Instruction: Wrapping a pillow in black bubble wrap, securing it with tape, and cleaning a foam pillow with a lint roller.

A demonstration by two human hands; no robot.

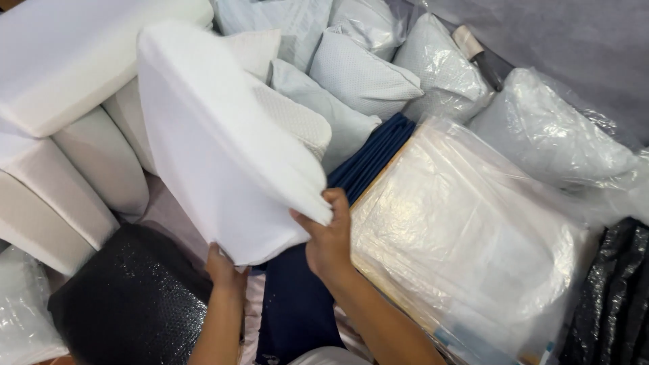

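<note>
Both hands, left (226,269) and right (329,238), grip the white foam pillow (223,145) at its lower edge, left fingers probably underneath; best kept level.

pillows (358,74) crowd ahead, plastic stack (466,243) right, navy gap (297,304) passable

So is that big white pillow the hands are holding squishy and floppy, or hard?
Probably soft but springy: the white foam pillow dents where the right hand pinches its corner, yet keeps its slab shape. Likely light for its size, since the left hand props it by one edge.
</note>
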